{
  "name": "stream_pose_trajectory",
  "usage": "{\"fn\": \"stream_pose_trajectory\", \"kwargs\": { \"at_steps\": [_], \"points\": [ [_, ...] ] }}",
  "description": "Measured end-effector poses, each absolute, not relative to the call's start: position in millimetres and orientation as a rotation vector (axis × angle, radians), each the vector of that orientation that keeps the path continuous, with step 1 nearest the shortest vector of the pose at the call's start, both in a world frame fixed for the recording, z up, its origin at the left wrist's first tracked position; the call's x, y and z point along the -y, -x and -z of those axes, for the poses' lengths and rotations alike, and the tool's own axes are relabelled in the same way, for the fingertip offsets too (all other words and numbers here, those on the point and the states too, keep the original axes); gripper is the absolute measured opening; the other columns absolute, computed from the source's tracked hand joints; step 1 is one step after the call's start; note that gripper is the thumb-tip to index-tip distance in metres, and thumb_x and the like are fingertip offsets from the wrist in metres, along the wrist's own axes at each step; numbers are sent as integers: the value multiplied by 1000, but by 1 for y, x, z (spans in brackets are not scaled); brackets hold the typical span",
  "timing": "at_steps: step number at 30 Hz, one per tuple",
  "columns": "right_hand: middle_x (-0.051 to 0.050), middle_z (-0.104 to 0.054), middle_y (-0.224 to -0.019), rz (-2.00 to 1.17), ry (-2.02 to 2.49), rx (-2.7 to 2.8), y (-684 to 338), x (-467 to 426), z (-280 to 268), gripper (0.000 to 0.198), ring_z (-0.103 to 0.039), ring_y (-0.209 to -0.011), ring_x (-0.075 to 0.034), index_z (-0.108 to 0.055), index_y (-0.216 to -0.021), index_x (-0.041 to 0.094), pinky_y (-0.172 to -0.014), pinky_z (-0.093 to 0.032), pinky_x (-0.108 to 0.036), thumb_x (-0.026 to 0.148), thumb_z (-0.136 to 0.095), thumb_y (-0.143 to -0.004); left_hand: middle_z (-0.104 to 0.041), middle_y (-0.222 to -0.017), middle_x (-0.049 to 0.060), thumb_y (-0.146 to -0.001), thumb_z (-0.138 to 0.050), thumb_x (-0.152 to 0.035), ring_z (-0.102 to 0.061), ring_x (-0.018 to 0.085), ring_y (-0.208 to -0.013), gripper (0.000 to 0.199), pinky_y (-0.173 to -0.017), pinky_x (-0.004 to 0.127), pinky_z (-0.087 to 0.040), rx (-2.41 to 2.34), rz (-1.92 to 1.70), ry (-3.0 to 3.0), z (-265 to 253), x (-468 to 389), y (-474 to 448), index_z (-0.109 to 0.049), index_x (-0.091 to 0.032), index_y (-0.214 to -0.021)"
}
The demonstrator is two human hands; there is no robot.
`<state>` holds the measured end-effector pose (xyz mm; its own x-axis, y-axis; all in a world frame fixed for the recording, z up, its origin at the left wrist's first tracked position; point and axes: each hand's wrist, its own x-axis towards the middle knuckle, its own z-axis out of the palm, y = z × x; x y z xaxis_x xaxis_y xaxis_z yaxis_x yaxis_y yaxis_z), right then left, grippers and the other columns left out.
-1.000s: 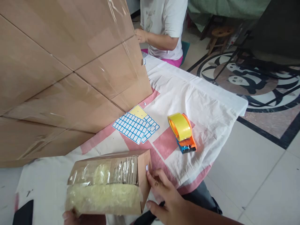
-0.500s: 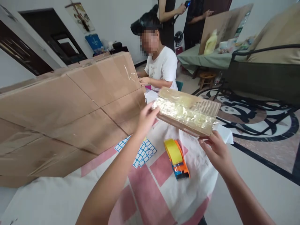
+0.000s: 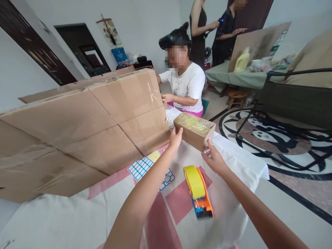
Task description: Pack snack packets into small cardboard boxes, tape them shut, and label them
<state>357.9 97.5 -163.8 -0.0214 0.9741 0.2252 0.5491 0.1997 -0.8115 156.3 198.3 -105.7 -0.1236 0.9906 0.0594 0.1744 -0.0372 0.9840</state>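
A small brown cardboard box point(image 3: 190, 135) with shiny clear tape over its top is between my two hands near the table's far end. My left hand point(image 3: 176, 137) grips its near left corner, thumb on the side. At the right end, my right hand point(image 3: 214, 157) holds the lower corner, its fingers partly hidden behind the box. Closer to me lies an orange and blue tape dispenser point(image 3: 204, 204) with a yellow roll of tape point(image 3: 194, 181). Sheets of blue-bordered labels point(image 3: 142, 169) lie left of it, partly covered by my left forearm.
A wall of large taped cardboard boxes point(image 3: 77, 128) stands along the table's left side. The pink and white cloth point(image 3: 160, 221) covers the table. Across from me sits a person in a white shirt point(image 3: 190, 83); other people stand behind. A folding chair point(image 3: 293, 100) is at right.
The box has gone lower and farther from me, turning from a view of its taped top to show more of its side. Both hands moved with it. My view has shifted.
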Motion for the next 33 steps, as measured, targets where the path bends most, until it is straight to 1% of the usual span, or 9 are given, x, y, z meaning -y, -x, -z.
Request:
{"fn": "stream_pose_trajectory", "kwargs": {
  "at_steps": [3,10,13,15,20,22,25,28,33],
  "points": [
    [-13,-62,-115,-661,1409,1773,-341,-110,170,85,-63,-77,-22,-13,-163,13,-87,-56,-46,35,-53,-92,-38,-164,14,-95,-62,-49,-38,32,-149,61,-123,60,-28,-1316,-1234,-1334,121,-177,-139,-48,-21,-148],
    [-19,-59,-129,-652,1456,1811,-304,-127,171,94,-67,-92,-25,4,-163,14,-88,-54,-44,32,-55,-92,-43,-161,15,-96,-60,-51,-43,30,-147,62,-123,59,-30,-1153,-1173,-1351,118,-176,-157,-49,-21,-149],
    [-23,-55,-137,-712,1514,1871,-293,-145,160,97,-62,-116,-31,-1,-164,12,-99,-49,-46,28,-58,-88,-44,-160,14,-95,-60,-49,-46,28,-146,61,-121,48,-37,-1139,-1159,-1342,113,-159,-148,-52,-19,-147],
    [-21,-55,-138,-790,1566,1897,-290,-159,151,97,-60,-121,-31,-7,-165,14,-101,-48,-45,27,-62,-86,-54,-153,13,-91,-63,-47,-52,26,-141,56,-116,40,-44,-1140,-1132,-1353,113,-128,-122,-60,-19,-140],
    [-14,-68,-117,-988,1690,1898,-298,-187,119,82,-68,-72,-19,-25,-163,18,-65,-53,-30,33,-57,-90,-79,-108,11,-84,-67,-58,-74,28,-103,41,-86,36,-61,-1359,-1118,-1376,111,-8,12,-80,-21,-96],
    [-13,-72,-104,-1010,1714,1945,-299,-190,102,69,-65,-63,-17,-46,-153,14,-57,-49,-28,36,-59,-88,-79,-85,9,-79,-71,-62,-74,24,-82,42,-71,31,-60,-1502,-1175,-1361,106,42,84,-79,-21,-81],
    [-11,-72,-85,-985,1636,2140,-279,-179,75,36,-63,-69,-20,-75,-106,10,-61,-48,-28,36,-63,-84,-73,-65,4,-73,-72,-70,-67,20,-59,50,-53,28,-53,-1724,-1323,-1257,99,108,199,-76,-21,-83],
    [-7,-69,-75,-965,1411,2441,-221,-152,52,22,-61,-74,-21,-72,-73,14,-66,-46,-29,31,-61,-83,-76,-75,5,-66,-72,-74,-70,23,-66,61,-57,31,-56,-2069,-1484,-1068,92,159,299,-71,-21,-97],
    [-1,-64,-63,-1047,845,2918,-63,-78,37,17,-57,-62,-16,-66,-64,16,-61,-42,-27,23,-63,-79,-72,-119,15,-84,-54,-64,-75,24,-81,64,-61,33,-60,-2467,-1528,-1100,81,187,396,-55,-18,-128]
  ]
}}
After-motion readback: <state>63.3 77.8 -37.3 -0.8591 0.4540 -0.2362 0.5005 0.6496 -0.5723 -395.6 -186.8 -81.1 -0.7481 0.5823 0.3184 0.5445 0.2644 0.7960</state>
